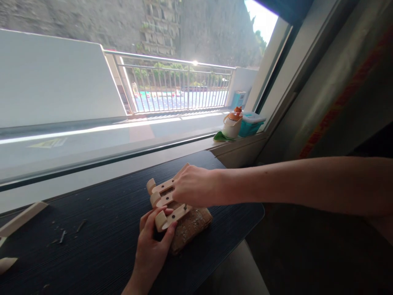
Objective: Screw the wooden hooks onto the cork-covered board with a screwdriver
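Observation:
My left hand (153, 241) grips the nearest light wooden hook (176, 216), thumb on one side and fingers on the other, by its raised rounded end. A thin dark screw or nail (185, 207) stands upright in that hook's far end. My right hand (196, 186) is closed above the hooks with its fingers turned down; what they hold is hidden. Two more wooden hooks, a middle one (166, 199) and a far one (162, 186), lie alongside, with dark holes or screw heads in them. A rough brown block (192, 229) lies under the row.
The dark table (104, 250) has loose screws or nails (63, 236) on it. Wooden pieces (24, 219) lie at its left. Beyond is a window with a sill (135, 166); a white-and-orange bottle (231, 125), a green item (223, 137) and a teal box (250, 125) stand there.

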`<action>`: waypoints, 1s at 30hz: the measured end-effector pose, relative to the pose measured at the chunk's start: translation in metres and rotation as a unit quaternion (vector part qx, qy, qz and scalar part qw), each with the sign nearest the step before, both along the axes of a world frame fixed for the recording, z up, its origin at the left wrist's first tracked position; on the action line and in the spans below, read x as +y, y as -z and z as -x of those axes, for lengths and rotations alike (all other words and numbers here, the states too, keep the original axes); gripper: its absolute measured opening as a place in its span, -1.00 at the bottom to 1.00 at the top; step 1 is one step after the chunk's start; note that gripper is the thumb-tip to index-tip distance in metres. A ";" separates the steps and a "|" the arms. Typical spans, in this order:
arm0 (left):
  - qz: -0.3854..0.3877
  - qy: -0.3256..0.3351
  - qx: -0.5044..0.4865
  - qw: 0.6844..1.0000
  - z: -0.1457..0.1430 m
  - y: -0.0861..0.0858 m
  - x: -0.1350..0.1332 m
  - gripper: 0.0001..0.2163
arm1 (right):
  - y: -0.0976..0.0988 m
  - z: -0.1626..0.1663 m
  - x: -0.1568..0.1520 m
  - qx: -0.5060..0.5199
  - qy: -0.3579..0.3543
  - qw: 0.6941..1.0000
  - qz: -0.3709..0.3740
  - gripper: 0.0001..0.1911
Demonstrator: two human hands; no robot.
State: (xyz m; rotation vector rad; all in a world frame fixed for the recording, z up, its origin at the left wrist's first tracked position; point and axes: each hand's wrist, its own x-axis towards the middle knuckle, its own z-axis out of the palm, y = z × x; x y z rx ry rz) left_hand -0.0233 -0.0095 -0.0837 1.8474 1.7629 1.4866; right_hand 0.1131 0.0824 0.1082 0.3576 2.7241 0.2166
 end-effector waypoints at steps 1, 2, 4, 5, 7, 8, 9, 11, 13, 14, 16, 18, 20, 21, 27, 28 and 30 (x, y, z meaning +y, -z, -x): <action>-0.001 -0.003 0.000 1.000 0.000 0.000 0.000 -0.73 | 0.001 -0.002 0.000 0.007 -0.033 0.999 -0.008 -0.77; -0.001 -0.006 0.001 1.000 0.000 0.001 0.000 -0.73 | 0.004 -0.003 0.000 0.014 -0.063 0.998 -0.012 -0.75; -0.003 -0.009 0.002 1.000 0.000 0.001 0.000 -0.71 | 0.009 -0.006 0.000 0.025 -0.104 0.994 -0.006 -0.75; -0.003 -0.010 0.002 1.000 0.000 0.001 0.000 -0.70 | 0.011 -0.007 0.001 0.029 -0.109 0.994 0.002 -0.76; -0.004 -0.010 0.004 1.000 0.000 0.001 0.001 -0.69 | 0.013 -0.005 0.001 0.031 -0.082 0.996 0.017 -0.78; -0.004 -0.009 0.004 1.000 0.000 0.001 0.001 -0.69 | 0.013 -0.003 0.002 0.023 -0.055 0.998 0.026 -0.80; -0.005 -0.008 0.004 1.000 -0.001 0.000 0.001 -0.69 | 0.013 -0.001 0.003 0.009 -0.023 0.999 0.033 -0.82; -0.004 -0.004 0.005 1.000 -0.001 0.000 0.002 -0.72 | 0.011 0.005 0.006 -0.018 0.044 0.998 0.042 -0.87; -0.004 0.001 0.005 1.000 -0.001 0.000 0.002 -0.73 | 0.009 0.010 0.009 -0.031 0.097 0.994 0.042 -0.83; -0.005 0.001 0.004 1.000 -0.001 0.000 0.002 -0.73 | 0.008 0.012 0.010 -0.031 0.111 0.993 0.038 -0.81; -0.011 0.001 0.003 1.000 -0.001 0.001 0.002 -0.73 | 0.006 0.012 0.010 -0.028 0.108 0.993 0.025 -0.81; -0.015 0.001 0.004 1.000 0.000 0.001 0.002 -0.73 | 0.003 0.010 0.007 -0.023 0.083 0.996 0.004 -0.84; -0.016 0.001 0.006 1.000 0.000 0.001 0.001 -0.73 | 0.000 0.007 0.002 -0.012 0.041 0.999 -0.013 -0.82; -0.015 -0.001 0.006 1.000 0.000 0.001 0.001 -0.72 | 0.000 0.004 -0.001 -0.007 0.012 1.000 -0.015 -0.80; 0.001 -0.024 -0.004 1.000 0.000 0.002 0.000 -0.69 | 0.012 -0.002 -0.001 0.036 -0.105 0.994 0.020 -0.77; 0.001 -0.023 -0.006 1.000 0.000 0.002 0.000 -0.68 | 0.014 -0.001 0.001 0.042 -0.100 0.994 0.028 -0.77; 0.003 -0.015 -0.007 1.000 0.000 0.001 0.000 -0.69 | 0.017 0.001 0.009 0.044 -0.063 0.996 0.049 -0.81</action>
